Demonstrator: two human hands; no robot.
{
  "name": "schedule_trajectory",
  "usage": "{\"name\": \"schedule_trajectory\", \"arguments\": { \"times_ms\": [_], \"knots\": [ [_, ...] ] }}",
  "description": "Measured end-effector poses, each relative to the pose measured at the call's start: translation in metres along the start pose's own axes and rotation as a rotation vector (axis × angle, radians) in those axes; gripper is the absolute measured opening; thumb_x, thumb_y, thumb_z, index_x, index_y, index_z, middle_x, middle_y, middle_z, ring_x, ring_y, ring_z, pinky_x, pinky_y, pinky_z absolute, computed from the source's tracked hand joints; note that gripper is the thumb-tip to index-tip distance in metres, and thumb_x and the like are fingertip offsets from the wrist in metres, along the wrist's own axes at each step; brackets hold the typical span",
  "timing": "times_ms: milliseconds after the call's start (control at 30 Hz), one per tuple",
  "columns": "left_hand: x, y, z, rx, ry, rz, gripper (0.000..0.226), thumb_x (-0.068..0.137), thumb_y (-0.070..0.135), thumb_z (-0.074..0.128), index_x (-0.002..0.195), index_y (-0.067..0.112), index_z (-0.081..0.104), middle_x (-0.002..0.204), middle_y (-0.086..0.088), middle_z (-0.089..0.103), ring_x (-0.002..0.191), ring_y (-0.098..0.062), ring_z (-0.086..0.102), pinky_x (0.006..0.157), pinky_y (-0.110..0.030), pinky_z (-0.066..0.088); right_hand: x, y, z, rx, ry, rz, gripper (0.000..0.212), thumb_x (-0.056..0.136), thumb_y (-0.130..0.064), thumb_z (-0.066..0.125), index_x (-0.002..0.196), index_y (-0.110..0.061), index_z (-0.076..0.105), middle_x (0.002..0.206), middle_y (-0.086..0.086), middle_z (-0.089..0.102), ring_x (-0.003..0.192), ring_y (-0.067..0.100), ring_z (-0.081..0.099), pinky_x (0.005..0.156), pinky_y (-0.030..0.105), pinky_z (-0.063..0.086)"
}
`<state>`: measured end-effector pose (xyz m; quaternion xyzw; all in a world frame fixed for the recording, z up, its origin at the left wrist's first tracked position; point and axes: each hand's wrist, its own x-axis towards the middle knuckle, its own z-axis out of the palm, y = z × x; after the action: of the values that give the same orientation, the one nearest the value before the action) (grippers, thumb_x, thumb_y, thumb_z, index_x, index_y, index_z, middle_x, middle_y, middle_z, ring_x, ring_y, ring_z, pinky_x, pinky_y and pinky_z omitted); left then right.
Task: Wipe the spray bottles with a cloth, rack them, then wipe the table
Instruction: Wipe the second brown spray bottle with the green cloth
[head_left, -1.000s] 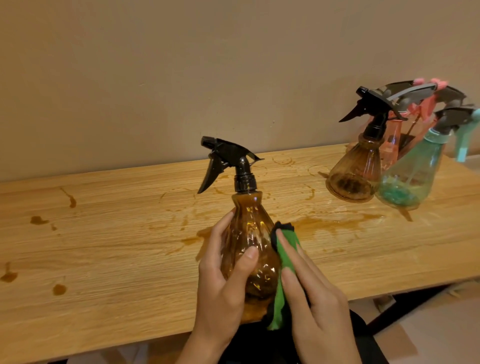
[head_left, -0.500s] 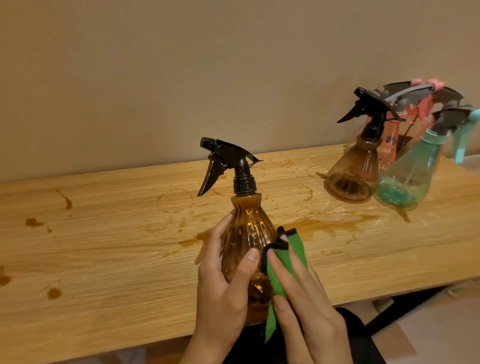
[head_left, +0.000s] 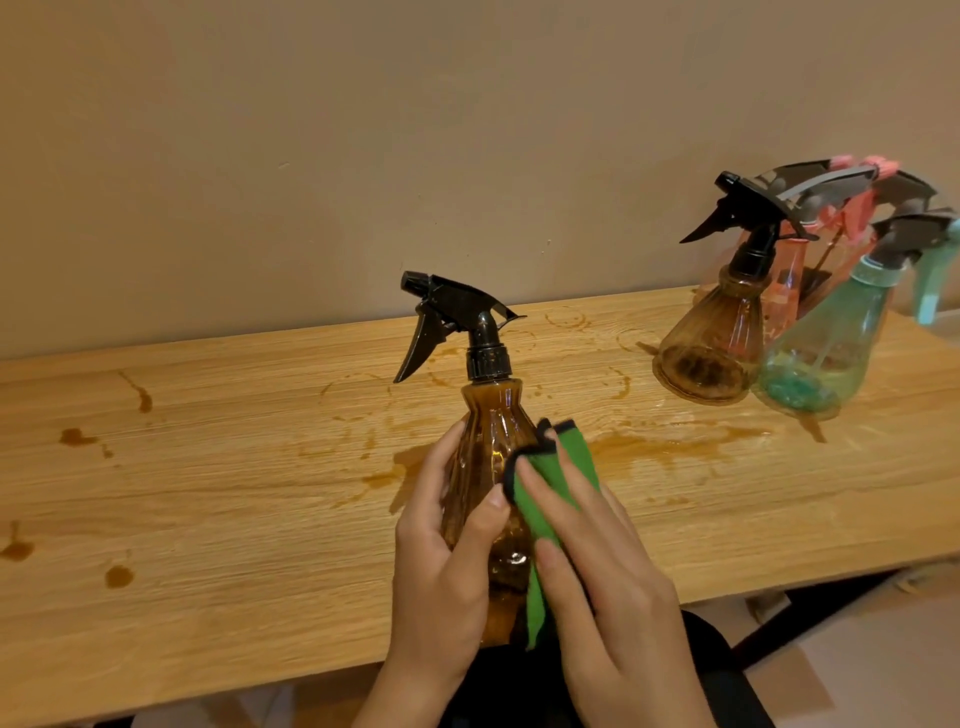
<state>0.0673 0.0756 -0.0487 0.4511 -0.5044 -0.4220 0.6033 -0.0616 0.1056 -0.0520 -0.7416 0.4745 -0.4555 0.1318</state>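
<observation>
amber ribbed plastic spray bottle (head_left: 488, 447) upright at wooden table (head_left: 234, 493) near edge | left hand (head_left: 441, 561) wraps its body | right hand (head_left: 608, 587), fingers straight, presses green cloth (head_left: 556, 467) on it | likely light, slick; hold ribbed body

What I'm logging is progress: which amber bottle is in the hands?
The near amber bottle, gripped by the left hand while the right hand presses the cloth on it; the other amber one sits far right, untouched.

Glossy ribbed amber plastic bottle (head_left: 491, 457) — grained wood table (head_left: 208, 493).
</observation>
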Motion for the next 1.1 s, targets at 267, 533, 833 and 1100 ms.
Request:
{"name": "schedule_trajectory", "arguments": {
  "times_ms": [267, 533, 833, 1100],
  "knots": [
    [0.003, -0.001, -0.002, 0.016, -0.025, -0.006, 0.065, 0.078, 0.052, 0.067, 0.14, 0.034, 0.057, 0.131, 0.011, 0.07, 0.122, -0.01, 0.066, 0.098, -0.024, 0.052, 0.015, -0.003, -0.002, 0.161, -0.026, 0.179, 0.044, 0.107, -0.048, 0.039, 0.15, -0.056, 0.035, 0.156, -0.037, 0.031, 0.148, -0.008, 0.025, 0.117, 0.012, 0.023],
    [0.005, 0.0, -0.006, -0.191, 0.065, -0.105, 0.065, 0.07, 0.051, 0.072, 0.132, 0.034, 0.064, 0.124, -0.004, 0.073, 0.116, -0.028, 0.07, 0.103, -0.052, 0.052, 0.032, 0.001, -0.01, 0.436, -0.129, 0.367, 0.041, 0.095, -0.068, 0.046, 0.137, -0.064, 0.048, 0.137, -0.045, 0.048, 0.13, -0.021, 0.041, 0.109, 0.015, 0.04],
    [0.002, -0.007, -0.008, 0.017, -0.011, -0.052, 0.055, 0.077, 0.081, 0.059, 0.13, 0.076, 0.045, 0.161, 0.023, 0.038, 0.156, -0.008, 0.024, 0.126, -0.05, 0.026, 0.009, -0.01, -0.002, 0.443, -0.006, 0.405, 0.047, 0.094, -0.056, 0.04, 0.131, -0.08, 0.026, 0.136, -0.048, 0.041, 0.127, -0.026, 0.036, 0.093, -0.005, 0.03],
    [-0.002, 0.0, -0.005, -0.068, -0.075, 0.023, 0.069, 0.082, 0.052, 0.067, 0.148, 0.044, 0.047, 0.143, 0.018, 0.061, 0.133, -0.008, 0.058, 0.11, -0.032, 0.049, -0.001, -0.011, 0.007, 0.073, 0.007, 0.196, 0.05, 0.102, -0.058, 0.027, 0.151, -0.063, 0.019, 0.155, -0.037, 0.022, 0.147, -0.003, 0.027, 0.109, 0.018, 0.032]
  ]
}}
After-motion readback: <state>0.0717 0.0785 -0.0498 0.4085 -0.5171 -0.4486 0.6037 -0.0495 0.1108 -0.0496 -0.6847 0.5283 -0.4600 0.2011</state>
